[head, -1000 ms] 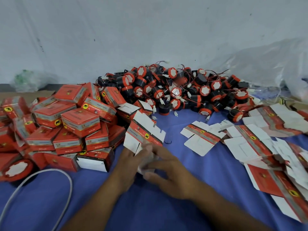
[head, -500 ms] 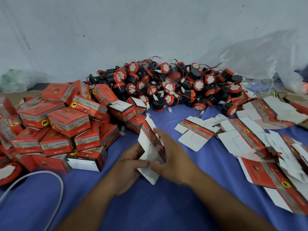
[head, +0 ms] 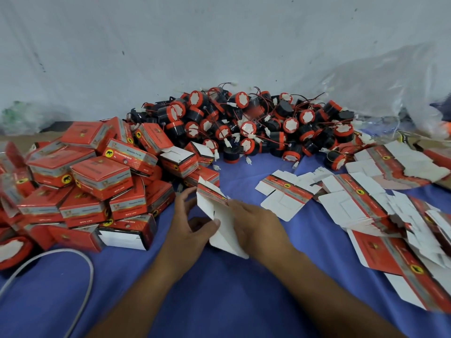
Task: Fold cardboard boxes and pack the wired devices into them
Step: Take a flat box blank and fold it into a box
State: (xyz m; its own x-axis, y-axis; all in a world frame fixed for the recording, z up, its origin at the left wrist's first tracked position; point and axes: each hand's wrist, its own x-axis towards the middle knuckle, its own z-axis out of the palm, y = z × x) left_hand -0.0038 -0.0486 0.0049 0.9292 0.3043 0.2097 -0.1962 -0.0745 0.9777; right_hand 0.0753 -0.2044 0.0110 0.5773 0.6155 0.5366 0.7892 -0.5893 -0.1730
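A flat red-and-white box blank stands on edge between my hands above the blue cloth. My left hand pinches its lower white flap with thumb and fingers. My right hand grips the blank's right side, fingers curled over the red band. A heap of black-and-red round wired devices lies at the back centre. Folded red boxes are piled at the left. Unfolded blanks are spread at the right.
A blue cloth covers the surface. A grey cable loops at the lower left. A clear plastic bag lies against the white wall at the back right. One single blank lies just right of my hands.
The blank has been turned from lying tilted to standing on edge, and both hands have shifted their hold round it. The camera has moved closer and dipped slightly.
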